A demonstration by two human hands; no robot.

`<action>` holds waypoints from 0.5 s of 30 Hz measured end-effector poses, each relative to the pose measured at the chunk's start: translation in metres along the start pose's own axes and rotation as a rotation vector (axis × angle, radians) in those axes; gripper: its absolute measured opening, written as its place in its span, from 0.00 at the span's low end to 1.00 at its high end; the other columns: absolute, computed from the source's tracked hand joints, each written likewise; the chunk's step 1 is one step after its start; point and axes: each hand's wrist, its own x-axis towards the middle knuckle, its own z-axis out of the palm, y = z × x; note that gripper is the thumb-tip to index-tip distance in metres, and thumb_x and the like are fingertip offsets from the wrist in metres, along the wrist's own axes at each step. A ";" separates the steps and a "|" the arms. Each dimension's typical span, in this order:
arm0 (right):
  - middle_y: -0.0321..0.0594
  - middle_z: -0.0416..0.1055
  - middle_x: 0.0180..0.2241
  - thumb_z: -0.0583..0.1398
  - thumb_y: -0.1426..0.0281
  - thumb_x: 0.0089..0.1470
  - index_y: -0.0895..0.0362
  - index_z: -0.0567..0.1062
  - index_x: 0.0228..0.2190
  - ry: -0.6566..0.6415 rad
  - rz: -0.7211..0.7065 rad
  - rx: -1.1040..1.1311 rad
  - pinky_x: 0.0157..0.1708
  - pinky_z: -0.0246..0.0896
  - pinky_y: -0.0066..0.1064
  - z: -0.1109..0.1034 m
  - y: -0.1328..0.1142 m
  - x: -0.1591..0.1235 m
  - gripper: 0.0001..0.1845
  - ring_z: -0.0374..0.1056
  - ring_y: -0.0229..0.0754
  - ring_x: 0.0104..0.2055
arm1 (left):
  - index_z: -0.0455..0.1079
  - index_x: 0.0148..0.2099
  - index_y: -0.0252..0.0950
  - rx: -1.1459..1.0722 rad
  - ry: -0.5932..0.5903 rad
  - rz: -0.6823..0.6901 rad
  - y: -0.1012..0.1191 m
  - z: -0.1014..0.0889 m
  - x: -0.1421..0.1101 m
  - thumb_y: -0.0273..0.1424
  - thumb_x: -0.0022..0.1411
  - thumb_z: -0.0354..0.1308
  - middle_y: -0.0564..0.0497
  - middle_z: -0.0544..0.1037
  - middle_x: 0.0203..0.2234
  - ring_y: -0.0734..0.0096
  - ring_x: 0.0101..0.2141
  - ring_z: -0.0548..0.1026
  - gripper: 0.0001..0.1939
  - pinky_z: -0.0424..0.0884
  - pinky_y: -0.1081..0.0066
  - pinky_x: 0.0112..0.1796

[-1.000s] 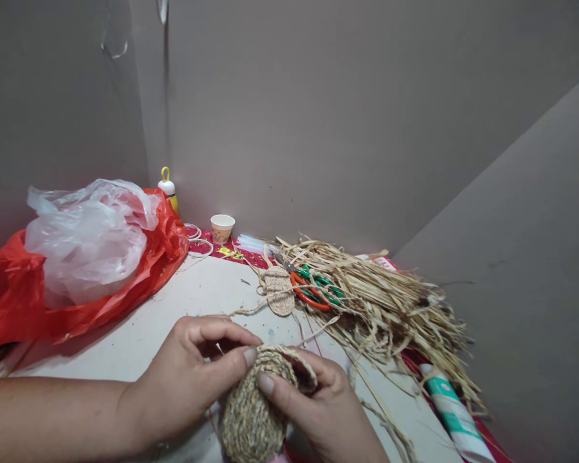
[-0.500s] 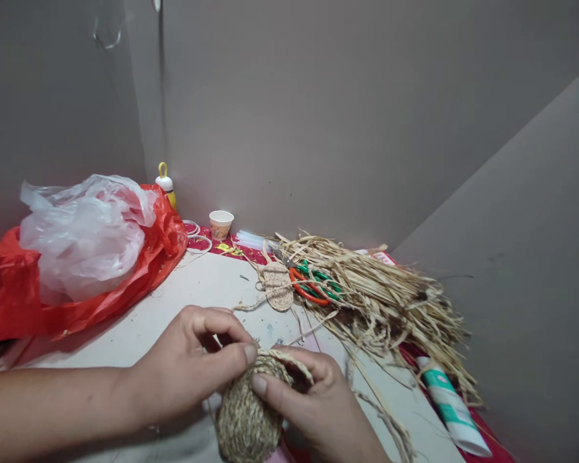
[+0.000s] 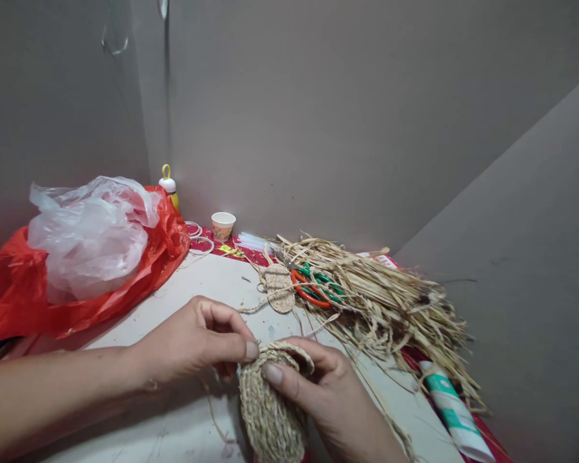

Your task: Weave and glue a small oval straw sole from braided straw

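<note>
Head view, woven piece (image 3: 271, 411), scissors (image 3: 302, 292) under straw (image 3: 390, 289)

clock centred on the woven straw piece (image 3: 273, 411), all round the table (image 3: 207, 281) | 10: plastic bags (image 3: 91, 244), bottle (image 3: 168, 185) just behind | between 11 and 12: paper cup (image 3: 223, 228) | 12: woven oval (image 3: 278, 290) | 1: scissors (image 3: 313, 292) | 2: straw bundle (image 3: 390, 292) | 3: roll (image 3: 456, 411), lol

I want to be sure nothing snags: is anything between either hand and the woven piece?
Nothing visible is: the left hand pinches at the upper edge of the woven piece, and the right hand grips it directly. The scissors and straw bundle lie beyond both.
</note>
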 end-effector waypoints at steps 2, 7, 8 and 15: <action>0.34 0.73 0.22 0.74 0.64 0.36 0.60 0.80 0.24 -0.009 0.008 -0.013 0.28 0.59 0.24 0.000 -0.003 -0.001 0.14 0.63 0.35 0.25 | 0.74 0.26 0.31 -0.006 -0.034 -0.026 0.001 -0.001 0.000 0.37 0.44 0.69 0.54 0.73 0.15 0.77 0.18 0.69 0.13 0.66 0.75 0.25; 0.31 0.70 0.19 0.74 0.69 0.36 0.59 0.80 0.22 -0.073 0.029 -0.094 0.25 0.57 0.22 -0.002 -0.011 -0.002 0.10 0.60 0.32 0.24 | 0.74 0.25 0.32 -0.038 -0.095 -0.068 0.001 -0.004 0.003 0.40 0.43 0.70 0.53 0.73 0.14 0.77 0.17 0.71 0.16 0.69 0.75 0.24; 0.31 0.70 0.19 0.74 0.70 0.36 0.58 0.80 0.22 -0.089 0.026 -0.119 0.25 0.58 0.22 -0.003 -0.012 -0.002 0.09 0.60 0.33 0.24 | 0.73 0.25 0.32 -0.045 -0.102 -0.077 0.000 -0.004 0.004 0.40 0.43 0.71 0.53 0.74 0.14 0.77 0.17 0.71 0.16 0.69 0.76 0.24; 0.33 0.72 0.23 0.71 0.67 0.41 0.58 0.81 0.24 -0.141 -0.021 -0.224 0.27 0.61 0.23 -0.007 -0.011 -0.001 0.08 0.63 0.35 0.26 | 0.72 0.25 0.32 -0.096 -0.127 -0.127 -0.005 -0.004 0.006 0.38 0.41 0.72 0.53 0.74 0.14 0.77 0.16 0.72 0.16 0.69 0.77 0.23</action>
